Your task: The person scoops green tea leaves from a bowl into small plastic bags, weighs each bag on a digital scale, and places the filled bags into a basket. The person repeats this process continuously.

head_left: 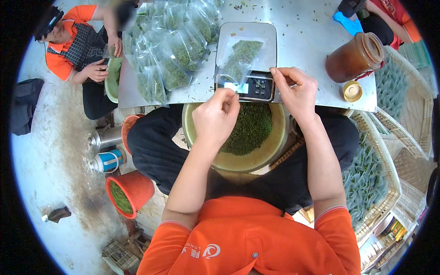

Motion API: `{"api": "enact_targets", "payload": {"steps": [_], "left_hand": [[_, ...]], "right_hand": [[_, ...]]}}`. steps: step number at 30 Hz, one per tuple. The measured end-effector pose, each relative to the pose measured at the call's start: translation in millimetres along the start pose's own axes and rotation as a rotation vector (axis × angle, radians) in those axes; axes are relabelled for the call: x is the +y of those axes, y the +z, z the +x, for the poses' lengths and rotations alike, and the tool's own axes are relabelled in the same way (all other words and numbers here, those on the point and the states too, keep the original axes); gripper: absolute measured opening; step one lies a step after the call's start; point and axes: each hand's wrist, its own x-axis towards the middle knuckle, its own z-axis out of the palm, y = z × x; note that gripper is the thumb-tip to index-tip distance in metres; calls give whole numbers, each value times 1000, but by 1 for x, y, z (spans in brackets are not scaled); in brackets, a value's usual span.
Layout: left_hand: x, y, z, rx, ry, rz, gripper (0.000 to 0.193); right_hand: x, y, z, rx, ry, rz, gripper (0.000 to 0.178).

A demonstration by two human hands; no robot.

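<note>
Clear bag of small green berries, lying aslant on the pan of the digital scale, right at the table's near edge, its narrow end pointing back at the wearer over the lit display! And look at the left hand: fingertips pressed together just by that near end, low over the panel. Is it pinching the film, or a few berries? From where I stand I cannot tell. Over to the right hand, at the scale's right edge: half spread, thumb poking out toward the bag, other fingers loosely curled, no load that I can make out.

This looks like weighing, so I'd say good form is both hands off pan and bag while the reading settles, the whole bag sitting on the pan, and any berries added or taken in tiny pinches.

Moving outward: a wide basin with more berries sits below the table edge, between the knees. To the left, filled bags in a heap; to the right, a brown jar, with a gold lid nearer us. Far left, a co-worker's hands are busy over a green bowl.
</note>
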Motion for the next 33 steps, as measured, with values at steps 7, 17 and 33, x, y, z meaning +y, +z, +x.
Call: {"api": "enact_targets", "payload": {"steps": [7,17,33], "left_hand": [[-4,10,10,40,42,163,12],[5,-13,-4,-159,-570,-521,12],[-9,9,1,-50,16,-195,42]], "right_hand": [[-2,3,-1,-10,-7,0,13],[0,3,-2,-30,-11,3,13],[-24,39,-2,-80,-439,-242,16]]}}
